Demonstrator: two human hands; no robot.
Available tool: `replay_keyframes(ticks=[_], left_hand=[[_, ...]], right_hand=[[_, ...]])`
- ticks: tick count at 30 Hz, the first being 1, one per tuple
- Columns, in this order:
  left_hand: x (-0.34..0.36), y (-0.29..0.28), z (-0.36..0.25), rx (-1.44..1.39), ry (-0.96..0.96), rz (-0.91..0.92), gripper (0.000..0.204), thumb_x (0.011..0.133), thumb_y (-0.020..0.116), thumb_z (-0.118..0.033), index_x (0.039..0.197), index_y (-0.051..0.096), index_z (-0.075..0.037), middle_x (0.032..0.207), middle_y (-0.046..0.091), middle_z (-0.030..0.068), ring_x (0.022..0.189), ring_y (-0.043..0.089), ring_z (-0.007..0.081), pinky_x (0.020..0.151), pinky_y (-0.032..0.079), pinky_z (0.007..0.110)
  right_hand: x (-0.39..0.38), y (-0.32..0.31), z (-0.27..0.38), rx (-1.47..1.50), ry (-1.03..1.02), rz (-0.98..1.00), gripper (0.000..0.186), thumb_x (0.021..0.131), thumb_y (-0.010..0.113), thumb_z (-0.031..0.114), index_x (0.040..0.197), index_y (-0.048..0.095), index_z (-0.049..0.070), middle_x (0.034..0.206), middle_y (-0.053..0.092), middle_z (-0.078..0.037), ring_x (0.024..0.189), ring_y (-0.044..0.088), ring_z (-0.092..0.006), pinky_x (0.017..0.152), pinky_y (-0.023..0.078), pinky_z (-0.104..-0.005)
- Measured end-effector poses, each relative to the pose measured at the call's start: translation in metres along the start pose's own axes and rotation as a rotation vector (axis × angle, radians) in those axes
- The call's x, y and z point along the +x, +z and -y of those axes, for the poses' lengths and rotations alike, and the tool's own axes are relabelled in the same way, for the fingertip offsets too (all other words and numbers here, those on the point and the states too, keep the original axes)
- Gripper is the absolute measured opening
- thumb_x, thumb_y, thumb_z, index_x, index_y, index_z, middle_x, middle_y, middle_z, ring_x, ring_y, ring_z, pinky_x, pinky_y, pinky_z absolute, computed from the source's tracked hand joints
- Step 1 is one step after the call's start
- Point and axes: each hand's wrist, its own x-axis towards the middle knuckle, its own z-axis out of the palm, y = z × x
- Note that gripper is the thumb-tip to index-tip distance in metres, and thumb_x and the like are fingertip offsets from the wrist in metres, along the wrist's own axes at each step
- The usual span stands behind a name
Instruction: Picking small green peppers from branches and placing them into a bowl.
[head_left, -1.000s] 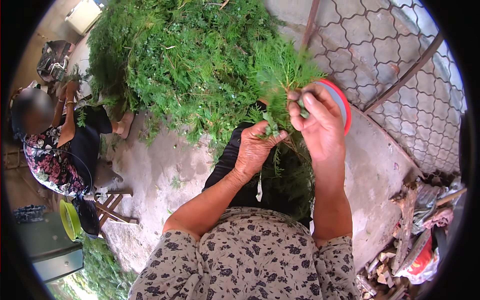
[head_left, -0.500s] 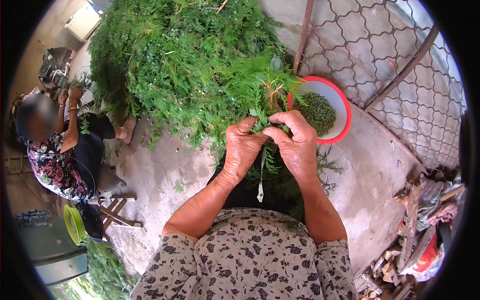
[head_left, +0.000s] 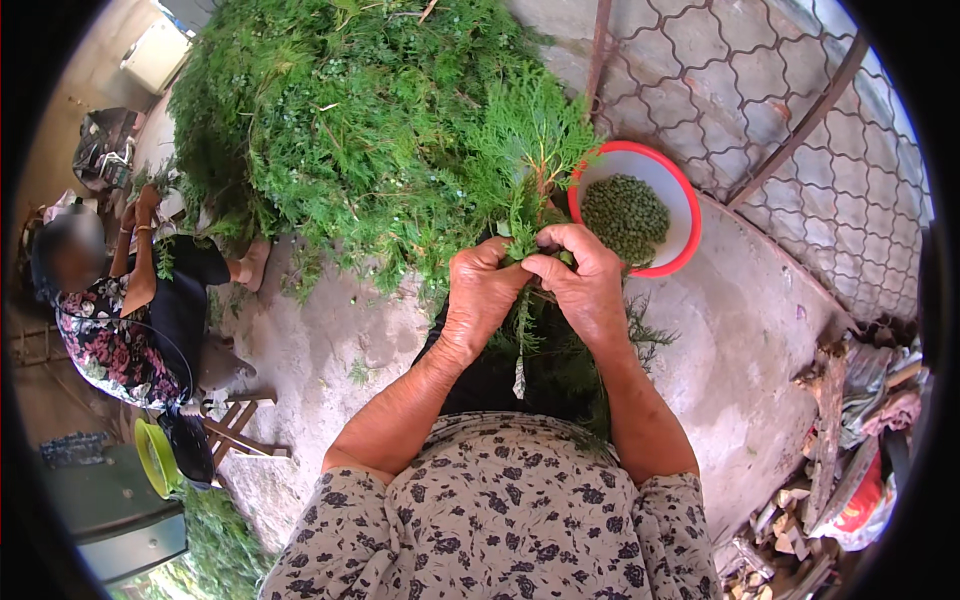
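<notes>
Both my hands meet over my lap around a leafy evergreen sprig (head_left: 545, 150), whose feathery tip fans out beyond the fingers. My left hand (head_left: 481, 293) is closed on it, thumb and fingertips pressed together. Opposite, my right hand (head_left: 583, 283) pinches at the same sprig with thumb and curled forefinger; small green seed cones show between the fingers. Just beyond my right hand stands a white bowl with a red rim (head_left: 690, 200), partly filled with small green cones (head_left: 625, 215). More dark green twigs (head_left: 560, 375) lie across my lap beneath the hands.
A large heap of cut evergreen branches (head_left: 350, 130) covers the ground ahead. At left, a seated person (head_left: 125, 330) handles a sprig; a wooden stool (head_left: 238, 428) and a yellow-green basin (head_left: 153, 455) are nearby. Wire mesh (head_left: 760, 110) stands at far right, firewood (head_left: 790, 530) at near right.
The sprig's feathery top has swung a little and now stands more upright. My hands stay together in nearly the same place, fingers shifting slightly.
</notes>
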Motion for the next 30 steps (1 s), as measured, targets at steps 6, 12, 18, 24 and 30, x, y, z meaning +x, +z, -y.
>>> replay_keyframes(ticks=[6,12,18,24,30], left_hand=[[-0.002,0.0,-0.01,0.003,-0.091,0.038,0.036,0.069,0.07,-0.003,0.054,0.037,-0.008,0.054,0.036,-0.0075,0.055,0.029,0.0013,0.043,0.024,0.023],[0.002,0.002,0.006,-0.146,-0.186,0.043,0.031,0.072,0.068,0.001,0.054,0.044,-0.007,0.055,0.04,-0.0076,0.052,0.033,0.0015,0.044,0.026,0.023],[0.003,0.005,0.006,-0.345,-0.257,0.019,0.021,0.074,0.067,0.002,0.066,0.05,-0.007,0.064,0.055,-0.004,0.052,0.045,0.0019,0.043,0.031,0.02],[-0.001,0.003,0.016,-0.368,-0.293,0.055,0.016,0.077,0.065,0.0,0.082,0.05,-0.004,0.078,0.059,0.0025,0.063,0.052,0.0073,0.054,0.039,0.022],[-0.004,0.005,0.024,-0.377,-0.322,0.02,0.014,0.077,0.068,-0.005,0.083,0.057,-0.008,0.071,0.061,-0.0018,0.053,0.05,0.0034,0.044,0.031,0.019]], right_hand=[[0.002,-0.011,-0.004,0.039,0.092,0.153,0.018,0.074,0.066,0.002,0.087,0.054,-0.003,0.081,0.056,-0.007,0.056,0.052,-0.0108,0.05,0.043,-0.0253],[0.001,-0.024,-0.009,0.364,0.392,0.189,0.012,0.08,0.059,0.006,0.088,0.054,-0.002,0.079,0.057,-0.007,0.053,0.051,-0.0102,0.049,0.041,-0.0228],[0.015,-0.058,-0.054,0.959,0.525,-0.231,0.016,0.088,0.051,0.008,0.101,0.049,-0.002,0.087,0.054,-0.009,0.081,0.055,-0.0156,0.067,0.048,-0.0258],[0.068,-0.114,-0.084,1.036,0.316,-0.409,0.04,0.091,0.051,0.024,0.114,0.042,-0.008,0.11,0.047,-0.017,0.106,0.047,-0.0295,0.1,0.037,-0.045],[0.088,-0.162,-0.113,1.171,0.288,-0.58,0.073,0.089,0.054,0.031,0.136,0.01,-0.006,0.141,0.01,-0.025,0.131,0.017,-0.0393,0.106,0.024,-0.0532]])
